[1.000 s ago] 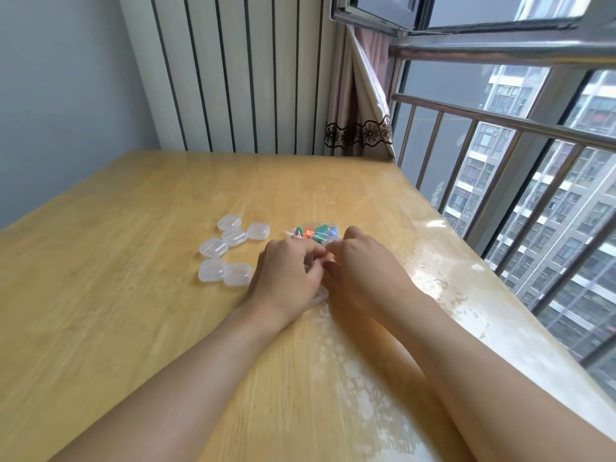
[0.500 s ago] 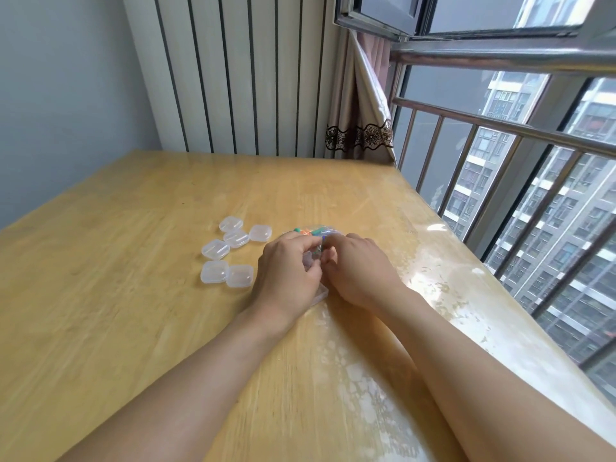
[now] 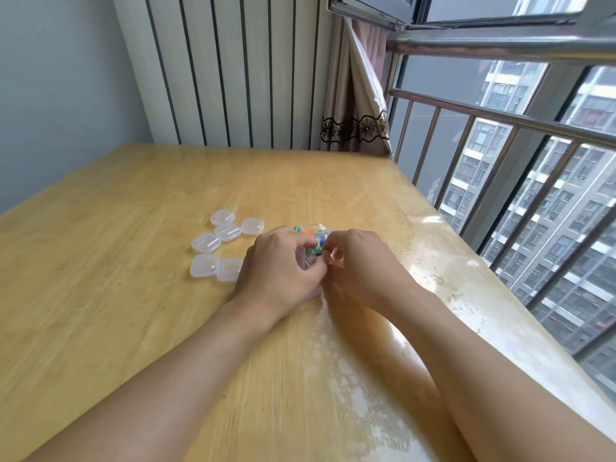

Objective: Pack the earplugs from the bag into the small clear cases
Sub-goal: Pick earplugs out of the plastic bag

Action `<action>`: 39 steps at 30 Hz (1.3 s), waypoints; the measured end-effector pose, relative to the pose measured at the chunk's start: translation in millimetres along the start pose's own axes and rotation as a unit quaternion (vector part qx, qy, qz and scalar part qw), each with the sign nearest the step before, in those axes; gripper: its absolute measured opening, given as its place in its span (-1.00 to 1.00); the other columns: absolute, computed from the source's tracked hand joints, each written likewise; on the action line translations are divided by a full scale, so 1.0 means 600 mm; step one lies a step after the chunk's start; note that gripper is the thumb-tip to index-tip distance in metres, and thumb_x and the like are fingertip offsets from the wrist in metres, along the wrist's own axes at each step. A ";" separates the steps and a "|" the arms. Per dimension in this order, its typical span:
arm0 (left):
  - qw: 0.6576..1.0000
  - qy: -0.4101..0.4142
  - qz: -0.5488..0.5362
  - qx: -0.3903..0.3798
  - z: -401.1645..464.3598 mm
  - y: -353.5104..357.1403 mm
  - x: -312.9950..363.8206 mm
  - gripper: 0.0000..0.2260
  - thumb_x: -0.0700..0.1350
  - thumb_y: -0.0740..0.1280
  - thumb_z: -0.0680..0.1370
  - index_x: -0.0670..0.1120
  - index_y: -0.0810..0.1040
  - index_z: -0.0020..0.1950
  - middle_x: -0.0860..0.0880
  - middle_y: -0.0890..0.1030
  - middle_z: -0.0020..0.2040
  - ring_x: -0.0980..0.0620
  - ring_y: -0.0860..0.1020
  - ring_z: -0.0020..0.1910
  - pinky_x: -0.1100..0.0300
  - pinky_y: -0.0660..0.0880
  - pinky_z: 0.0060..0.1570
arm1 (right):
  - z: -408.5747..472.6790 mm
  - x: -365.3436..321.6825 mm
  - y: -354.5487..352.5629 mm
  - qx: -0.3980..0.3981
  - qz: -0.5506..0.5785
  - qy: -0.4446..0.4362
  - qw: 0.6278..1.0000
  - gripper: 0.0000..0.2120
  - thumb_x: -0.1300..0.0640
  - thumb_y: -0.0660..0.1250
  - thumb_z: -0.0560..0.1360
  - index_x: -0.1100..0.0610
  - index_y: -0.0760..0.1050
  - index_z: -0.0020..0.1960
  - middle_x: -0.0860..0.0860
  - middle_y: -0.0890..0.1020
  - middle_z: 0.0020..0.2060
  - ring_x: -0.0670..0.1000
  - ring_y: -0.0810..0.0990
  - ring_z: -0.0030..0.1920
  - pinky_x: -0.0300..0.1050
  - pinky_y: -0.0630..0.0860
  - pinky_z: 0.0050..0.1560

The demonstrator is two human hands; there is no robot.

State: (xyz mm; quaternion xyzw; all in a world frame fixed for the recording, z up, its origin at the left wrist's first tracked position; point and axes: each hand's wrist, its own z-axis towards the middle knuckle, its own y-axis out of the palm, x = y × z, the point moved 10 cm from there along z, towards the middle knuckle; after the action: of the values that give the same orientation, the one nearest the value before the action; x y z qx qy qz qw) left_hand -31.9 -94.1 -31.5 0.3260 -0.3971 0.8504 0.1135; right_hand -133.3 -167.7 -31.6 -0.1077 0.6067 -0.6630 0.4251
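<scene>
The bag (image 3: 311,243) of coloured earplugs (image 3: 316,236) lies on the worktop (image 3: 133,328), between the two hands and partly hidden by them. Its far end, where the earplugs bunch together, projects beyond the knuckles. Its near end sits under the fingers, so the long axis runs roughly near to far.

The left hand (image 3: 280,265) curls its fingers onto the near part of the clear film. The right hand (image 3: 360,261) pinches the same end from the right side. Both grips are closed on the bag; the opening itself cannot be seen.

The six small clear cases (image 3: 221,250) lie in a loose cluster to the left of the bag, lids down as far as can be judged. The nearest case lies just beside the left hand. That hand is therefore the nearer one for reaching a case, a short move leftward. The right hand is better placed to hold the bag.
</scene>
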 end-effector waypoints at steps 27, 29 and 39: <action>0.999 -0.019 -0.039 -0.025 0.005 0.006 -0.012 -0.77 -0.25 0.46 0.43 -0.03 0.72 0.04 0.09 0.62 -0.02 0.08 0.59 0.06 0.38 0.38 0.01 | 0.005 0.024 0.009 0.025 0.066 0.037 0.997 -0.85 -0.05 0.42 0.46 0.00 0.52 -0.15 -0.10 0.55 -0.36 0.03 0.55 -0.29 -0.12 0.35 -0.34; 0.999 -0.022 -0.041 -0.027 0.004 0.006 -0.011 -0.77 -0.24 0.46 0.43 -0.03 0.72 0.04 0.06 0.64 0.01 0.07 0.59 0.08 0.34 0.41 0.04 | 0.005 0.025 0.008 0.029 0.070 0.042 0.996 -0.83 -0.05 0.45 0.44 0.01 0.52 -0.17 -0.07 0.58 -0.34 0.05 0.58 -0.27 -0.09 0.44 -0.31; 0.999 -0.003 -0.034 -0.029 0.003 0.008 -0.006 -0.77 -0.23 0.49 0.43 -0.05 0.73 0.06 0.03 0.67 0.02 0.06 0.60 0.08 0.31 0.45 0.08 | -0.002 0.023 0.004 0.011 0.087 0.063 0.994 -0.83 0.02 0.45 0.39 0.06 0.51 -0.27 0.00 0.65 -0.27 0.08 0.60 -0.20 -0.01 0.53 -0.21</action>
State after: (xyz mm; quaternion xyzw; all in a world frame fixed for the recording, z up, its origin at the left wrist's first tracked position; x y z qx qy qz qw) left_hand -30.1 -98.5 -35.8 0.3383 -0.4108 0.8331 0.1505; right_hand -141.4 -176.4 -39.3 -0.0077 0.6320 -0.6359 0.4429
